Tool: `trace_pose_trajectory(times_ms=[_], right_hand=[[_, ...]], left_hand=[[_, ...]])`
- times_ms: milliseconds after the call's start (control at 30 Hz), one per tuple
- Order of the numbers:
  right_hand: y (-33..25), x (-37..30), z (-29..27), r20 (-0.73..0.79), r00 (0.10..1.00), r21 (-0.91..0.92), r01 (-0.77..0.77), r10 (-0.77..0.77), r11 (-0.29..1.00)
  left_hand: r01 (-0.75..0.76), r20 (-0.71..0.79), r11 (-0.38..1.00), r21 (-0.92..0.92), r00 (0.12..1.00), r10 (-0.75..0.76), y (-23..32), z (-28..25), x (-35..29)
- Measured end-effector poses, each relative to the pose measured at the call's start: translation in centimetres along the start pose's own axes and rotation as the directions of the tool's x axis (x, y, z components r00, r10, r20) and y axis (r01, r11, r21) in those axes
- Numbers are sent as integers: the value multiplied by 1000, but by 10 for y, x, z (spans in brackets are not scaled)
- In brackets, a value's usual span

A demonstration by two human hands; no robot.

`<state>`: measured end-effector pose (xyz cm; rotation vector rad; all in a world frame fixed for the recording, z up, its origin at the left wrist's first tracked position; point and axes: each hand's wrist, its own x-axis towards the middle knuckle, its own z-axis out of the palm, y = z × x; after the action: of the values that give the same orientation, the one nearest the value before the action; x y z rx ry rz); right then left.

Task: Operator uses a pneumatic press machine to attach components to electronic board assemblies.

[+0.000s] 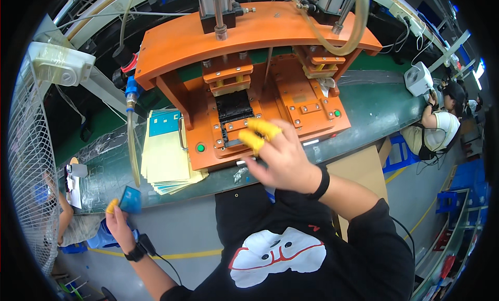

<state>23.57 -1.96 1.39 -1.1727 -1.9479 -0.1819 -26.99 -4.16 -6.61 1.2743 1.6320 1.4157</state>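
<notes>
My left hand (pixel 119 225), at the table's front edge on the left, pinches a small flat blue piece (pixel 130 199) by its side. A yellow finger cot covers one of its fingertips. My right hand (pixel 283 158), yellow cots on its fingers, hovers with fingers stretched out at the front of an orange press (pixel 260 28); nothing shows in it, though motion blurs it slightly. Just beyond those fingers, a black part (pixel 234 106) lies in the press's left fixture (pixel 218 139), under the raised left press head (pixel 228 74).
Left of the press lies a stack of pale yellow sheets (pixel 163 158) with a blue sheet (pixel 164 122) on top. A hose (pixel 133 155) hangs nearby. A wire fan guard (pixel 31 160) rises at far left. Another person (pixel 434 121) sits at right, beyond a cardboard sheet (pixel 358 181).
</notes>
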Motion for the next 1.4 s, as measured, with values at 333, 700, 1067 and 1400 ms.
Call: trace_pose_trajectory(times_ms=[333, 700, 1067, 1400], right_hand=[[43, 26, -17, -15, 991, 160, 137, -136, 978], [59, -109, -176, -85, 667, 923, -227, 740, 310], [58, -186, -175, 173, 195, 978, 85, 965, -192], [70, -200, -182, 157, 253, 973, 126, 955, -193]], left_hand=[[95, 271, 969, -228, 962, -30, 33, 72, -66], [115, 585, 946, -304, 806, 90, 76, 175, -69], [92, 730, 964, -249, 672, 124, 92, 230, -69], [90, 748, 971, -222, 655, 110, 101, 252, -76]])
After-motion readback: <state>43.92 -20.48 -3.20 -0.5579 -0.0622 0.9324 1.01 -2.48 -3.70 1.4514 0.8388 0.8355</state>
